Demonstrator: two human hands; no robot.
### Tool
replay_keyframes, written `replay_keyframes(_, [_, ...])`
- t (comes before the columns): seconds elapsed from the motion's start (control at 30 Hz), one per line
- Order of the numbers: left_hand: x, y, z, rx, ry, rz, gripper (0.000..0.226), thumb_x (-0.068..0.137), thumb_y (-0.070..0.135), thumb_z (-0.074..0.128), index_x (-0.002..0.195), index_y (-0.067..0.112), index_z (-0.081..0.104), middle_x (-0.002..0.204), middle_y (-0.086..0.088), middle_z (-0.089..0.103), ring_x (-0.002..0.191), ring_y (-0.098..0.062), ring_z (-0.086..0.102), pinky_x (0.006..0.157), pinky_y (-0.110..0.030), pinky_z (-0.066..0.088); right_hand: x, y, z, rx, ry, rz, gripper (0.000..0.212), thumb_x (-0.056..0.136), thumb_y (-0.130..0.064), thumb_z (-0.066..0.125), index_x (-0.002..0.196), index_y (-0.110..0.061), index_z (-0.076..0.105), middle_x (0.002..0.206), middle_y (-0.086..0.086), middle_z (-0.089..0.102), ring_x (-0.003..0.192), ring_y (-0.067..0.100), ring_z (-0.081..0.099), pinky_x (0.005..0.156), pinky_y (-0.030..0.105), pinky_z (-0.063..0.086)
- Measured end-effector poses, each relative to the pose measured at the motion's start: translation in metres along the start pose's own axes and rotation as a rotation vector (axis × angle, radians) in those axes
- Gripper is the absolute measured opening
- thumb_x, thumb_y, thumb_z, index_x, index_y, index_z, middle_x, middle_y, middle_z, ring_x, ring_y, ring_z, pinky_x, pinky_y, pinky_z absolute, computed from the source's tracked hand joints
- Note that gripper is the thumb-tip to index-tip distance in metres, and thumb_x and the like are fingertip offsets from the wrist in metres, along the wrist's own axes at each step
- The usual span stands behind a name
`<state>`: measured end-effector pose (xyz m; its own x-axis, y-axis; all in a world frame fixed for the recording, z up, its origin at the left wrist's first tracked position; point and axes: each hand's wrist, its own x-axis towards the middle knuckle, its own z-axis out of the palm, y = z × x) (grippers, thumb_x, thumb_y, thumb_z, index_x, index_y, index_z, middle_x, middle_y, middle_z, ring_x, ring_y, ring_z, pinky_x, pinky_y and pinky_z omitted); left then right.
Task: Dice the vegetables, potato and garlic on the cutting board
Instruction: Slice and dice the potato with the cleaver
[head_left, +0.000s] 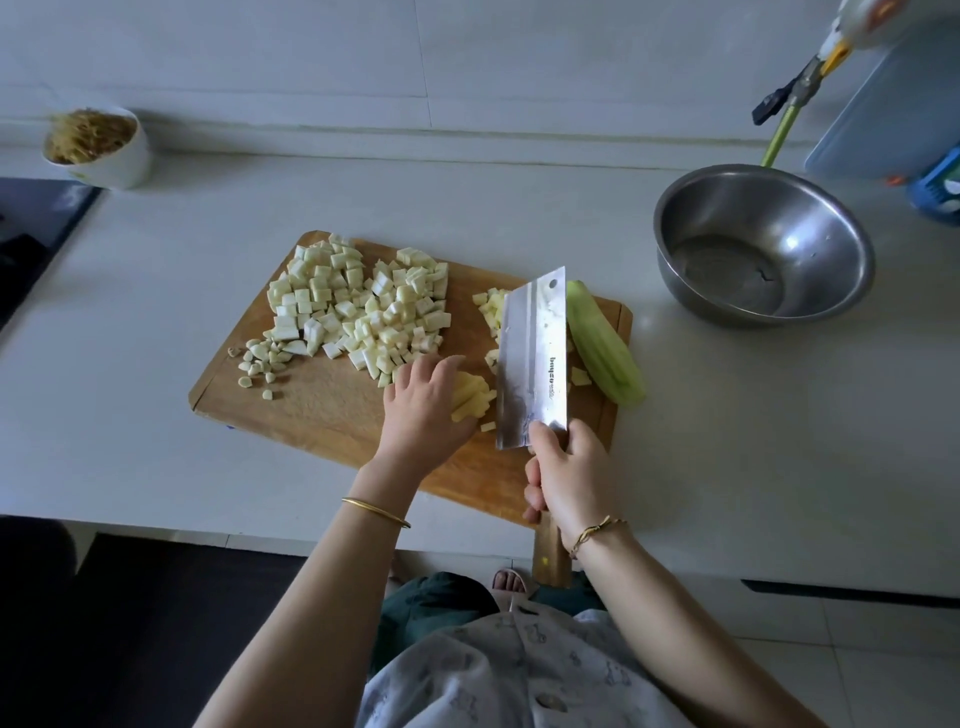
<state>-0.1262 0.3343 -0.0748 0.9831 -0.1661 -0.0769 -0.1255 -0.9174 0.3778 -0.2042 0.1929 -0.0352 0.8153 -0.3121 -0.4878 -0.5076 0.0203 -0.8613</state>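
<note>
Well to the left of the cutting board (322, 410), back by the wall, stands a white bowl (111, 161) heaped with something tan and stringy; I cannot tell what it is. The board itself lies at a slant on the pale counter (727, 441).

On the board's left part sits a small scatter of chopped garlic (257, 364). Just right of it, across the board's far half, spreads a broad heap of pale diced vegetable (358, 306), which meets the garlic at its near-left corner.

My left hand (423, 410) rests on the middle of the board, just on the near side of that heap. Its fingers are curled down over a bundle of yellow potato strips (470, 397) and hold them together against the wood. A thin gold bangle (375, 512) circles that wrist.

Right beside the strips is the cleaver (530, 358), its broad flat tilted up toward me and its edge on the side facing the strips. Whether the edge touches the board I cannot tell. At the board's far side, partly hidden by the blade, lie small potato cubes (491, 306).

My right hand (569, 478) is wrapped tight round the cleaver's wooden handle at the board's near edge, with a cord bracelet (597, 532) on the wrist.

On the board's right end, just right of the blade, lies a long peeled green vegetable (602, 348), uncut, reaching the board's right edge. Off the board to the right and farther back sits a steel bowl (763, 249).
</note>
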Motion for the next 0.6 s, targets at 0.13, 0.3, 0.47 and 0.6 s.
replay_keyframes(0.13, [-0.001, 0.004, 0.004, -0.036, 0.018, -0.052, 0.069, 0.079, 0.035, 0.069, 0.140, 0.021, 0.039, 0.136, -0.005, 0.040, 0.127, -0.028, 0.032, 0.105, -0.041, 0.029, -0.002, 0.010, 0.014, 0.013, 0.068, -0.031, 0.028, 0.097, -0.023, 0.050, 0.075, -0.009, 0.042, 0.046, 0.002, 0.045, 0.027, 0.014, 0.036, 0.035, 0.025, 0.037])
replay_keyframes(0.3, [-0.005, 0.002, 0.001, -0.056, 0.041, -0.078, 0.073, 0.077, 0.034, 0.074, 0.139, 0.016, 0.039, 0.135, -0.008, 0.041, 0.126, -0.028, 0.032, 0.103, -0.037, 0.030, 0.004, 0.020, 0.021, -0.067, 0.120, -0.062, 0.029, 0.097, -0.029, 0.049, 0.074, -0.014, 0.041, 0.050, 0.003, 0.048, 0.031, 0.019, 0.043, 0.045, 0.046, 0.050])
replay_keyframes(0.47, [-0.007, 0.004, -0.002, -0.111, 0.014, -0.076, 0.064, 0.082, 0.032, 0.069, 0.138, 0.018, 0.041, 0.132, -0.007, 0.042, 0.122, -0.027, 0.031, 0.095, -0.034, 0.034, 0.012, 0.016, 0.010, -0.186, 0.172, -0.140, 0.030, 0.096, -0.031, 0.049, 0.073, -0.013, 0.040, 0.056, 0.009, 0.052, 0.041, 0.025, 0.051, 0.044, 0.042, 0.051])
replay_keyframes(0.6, [-0.008, 0.007, -0.002, -0.101, 0.016, -0.095, 0.063, 0.082, 0.032, 0.067, 0.138, 0.022, 0.041, 0.129, -0.008, 0.042, 0.122, -0.028, 0.031, 0.085, -0.034, 0.038, 0.013, 0.006, 0.004, -0.109, 0.110, -0.143, 0.028, 0.098, -0.026, 0.049, 0.077, -0.009, 0.041, 0.051, 0.007, 0.047, 0.029, 0.014, 0.041, 0.036, 0.030, 0.043])
